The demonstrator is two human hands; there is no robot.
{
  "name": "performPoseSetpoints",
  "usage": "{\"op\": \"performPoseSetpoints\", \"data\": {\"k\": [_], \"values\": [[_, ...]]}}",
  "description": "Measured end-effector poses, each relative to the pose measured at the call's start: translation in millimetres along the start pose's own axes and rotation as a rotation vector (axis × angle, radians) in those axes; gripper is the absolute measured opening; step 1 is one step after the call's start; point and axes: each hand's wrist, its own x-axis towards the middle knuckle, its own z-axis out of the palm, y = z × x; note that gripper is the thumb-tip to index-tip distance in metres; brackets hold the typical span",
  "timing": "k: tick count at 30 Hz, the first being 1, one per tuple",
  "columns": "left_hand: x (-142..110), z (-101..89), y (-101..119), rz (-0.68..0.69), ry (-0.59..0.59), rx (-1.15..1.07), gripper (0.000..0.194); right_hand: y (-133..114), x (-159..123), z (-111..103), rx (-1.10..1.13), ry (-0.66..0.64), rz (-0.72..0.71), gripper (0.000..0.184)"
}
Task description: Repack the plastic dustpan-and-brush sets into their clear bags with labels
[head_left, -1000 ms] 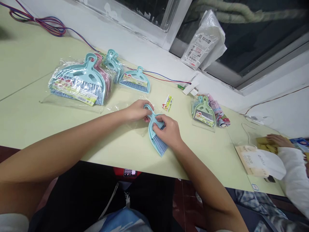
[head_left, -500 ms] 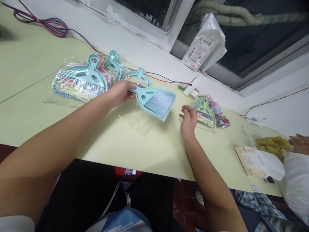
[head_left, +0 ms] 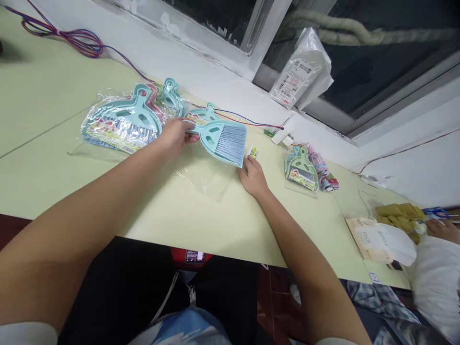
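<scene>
My left hand (head_left: 176, 136) is closed around the handles of a light-blue dustpan (head_left: 210, 136) with a matching small brush (head_left: 230, 143) lying in it, bristles facing me. Both are held just above the table, over a clear plastic bag (head_left: 208, 184). My right hand (head_left: 254, 176) is at the dustpan's lower right corner, fingers bent. The end of a printed yellow-green card (head_left: 253, 152) with a barcode sticks out past its fingertips, apparently pinched; the rest is hidden behind the dustpan and fingers.
Bagged dustpan sets (head_left: 124, 117) lie at the left, with another blue set (head_left: 204, 112) behind my left hand. A green set (head_left: 304, 172) and a rolled patterned cloth (head_left: 322, 167) are farther right. Cables (head_left: 81, 40) run along the wall. A co-worker's hand (head_left: 443, 230) is at far right.
My right hand has moved left to the dustpan's corner, and the printed card has come into view there. The dustpan has shifted slightly left and turned, showing the bristles more clearly.
</scene>
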Motion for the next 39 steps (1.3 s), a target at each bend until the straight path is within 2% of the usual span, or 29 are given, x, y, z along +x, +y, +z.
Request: {"op": "performPoseSetpoints", "data": {"k": [3, 10, 18, 20, 23, 26, 29, 34, 36, 39], "values": [[-0.8, 1.0, -3.9, -0.011, -0.007, 0.018, 0.014, 0.0, -6.3, -0.9, 0.024, 0.065, 0.075, 0.046], [-0.7, 4.5, -23.1, -0.122, -0.082, 0.098, 0.014, 6.9, -8.0, -17.1, 0.129, 0.102, 0.167, 0.047], [1.4, 0.3, -19.7, -0.097, -0.048, 0.082, 0.017, 34.0, -9.7, -35.7, 0.035, 0.122, 0.292, 0.019], [3.0, -1.9, -17.4, -0.081, -0.036, 0.081, 0.019, 36.1, -10.5, -40.0, 0.041, 0.112, 0.327, 0.023], [6.1, -3.7, -16.3, -0.054, -0.006, 0.062, 0.022, 35.6, -12.0, -50.1, -0.078, 0.079, 0.417, 0.041], [5.3, -1.4, -16.4, -0.011, 0.004, 0.039, 0.02, 34.4, -12.7, -63.2, -0.203, -0.061, 0.535, 0.05], [-0.9, 4.5, -16.2, 0.021, -0.016, 0.033, 0.016, 34.7, -12.1, -73.1, -0.172, -0.143, 0.596, 0.044], [-9.4, 10.4, -18.2, 0.042, -0.07, 0.062, 0.017, 36.8, -10.6, -75.8, -0.114, -0.171, 0.626, 0.031], [-9.0, 10.0, -20.1, 0.045, -0.083, 0.071, 0.019, 37.4, -10.7, -73.9, -0.088, -0.157, 0.619, 0.03], [-6.3, 8.5, -22.8, 0.048, -0.087, 0.068, 0.02, 38.5, -11.3, -70.1, -0.039, -0.067, 0.572, 0.035]]}}
